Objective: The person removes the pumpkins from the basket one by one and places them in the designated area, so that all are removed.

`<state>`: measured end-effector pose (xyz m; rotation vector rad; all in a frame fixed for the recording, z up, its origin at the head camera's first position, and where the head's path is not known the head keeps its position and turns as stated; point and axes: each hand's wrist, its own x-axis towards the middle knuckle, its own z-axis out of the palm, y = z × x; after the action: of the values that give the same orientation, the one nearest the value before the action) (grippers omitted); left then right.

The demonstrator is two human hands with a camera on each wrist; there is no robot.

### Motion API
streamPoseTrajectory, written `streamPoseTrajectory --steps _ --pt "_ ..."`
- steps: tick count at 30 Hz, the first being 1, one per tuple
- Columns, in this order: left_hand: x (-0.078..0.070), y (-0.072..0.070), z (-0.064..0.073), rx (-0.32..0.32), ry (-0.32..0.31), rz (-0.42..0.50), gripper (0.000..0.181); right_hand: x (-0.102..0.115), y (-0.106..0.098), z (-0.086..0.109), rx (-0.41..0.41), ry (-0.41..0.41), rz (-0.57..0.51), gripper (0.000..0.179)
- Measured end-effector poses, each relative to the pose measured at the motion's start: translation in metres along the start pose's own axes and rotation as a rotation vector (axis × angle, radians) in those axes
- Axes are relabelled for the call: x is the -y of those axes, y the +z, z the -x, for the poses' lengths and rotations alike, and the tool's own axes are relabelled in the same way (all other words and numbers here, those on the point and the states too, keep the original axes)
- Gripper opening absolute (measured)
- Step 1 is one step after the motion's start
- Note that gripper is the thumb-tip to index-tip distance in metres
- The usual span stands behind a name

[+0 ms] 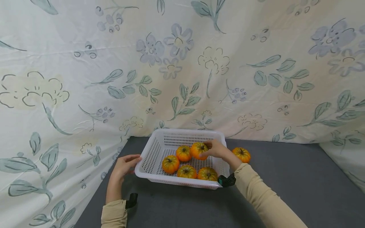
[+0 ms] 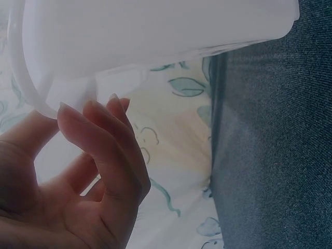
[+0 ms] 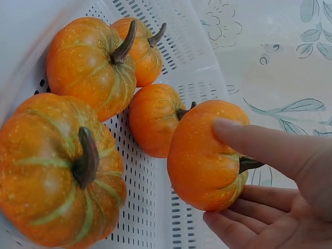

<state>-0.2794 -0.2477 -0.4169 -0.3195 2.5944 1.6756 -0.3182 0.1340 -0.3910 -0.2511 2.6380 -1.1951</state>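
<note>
The left hand [image 1: 124, 166] holds the left rim of the white basket [image 1: 144, 163] between thumb and curled fingers, near the table's [image 1: 171, 205] left edge. Inside the basket are one pumpkin [image 1: 170, 164] toward the left, another [image 1: 183, 153] behind it, and two [image 1: 186, 172] [image 1: 207, 174] along the front edge; toward the far right corner, the right hand [image 1: 216, 149] grips a pumpkin [image 1: 198, 150] by its sides. Past the basket's right edge, another pumpkin [image 1: 243, 155] sits near the table's far edge, partly behind the right forearm.
</note>
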Motion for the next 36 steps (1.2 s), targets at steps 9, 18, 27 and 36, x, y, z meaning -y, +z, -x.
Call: streamPoseTrajectory --steps 9,18,27,36 --pt "0.003 0.000 -0.001 0.005 0.023 0.003 0.047 0.001 -0.009 0.006 0.018 -0.032 -0.014 0.076" --pt "0.003 0.000 0.000 -0.003 0.023 -0.005 0.047 0.001 -0.022 0.017 0.011 -0.045 -0.039 0.080" --pt "0.002 0.000 0.001 -0.003 0.026 -0.009 0.048 0.001 -0.035 0.027 -0.021 -0.013 -0.016 0.083" --pt "0.003 -0.001 0.000 0.003 0.020 -0.001 0.048 -0.007 -0.051 0.034 -0.057 -0.007 -0.112 0.083"
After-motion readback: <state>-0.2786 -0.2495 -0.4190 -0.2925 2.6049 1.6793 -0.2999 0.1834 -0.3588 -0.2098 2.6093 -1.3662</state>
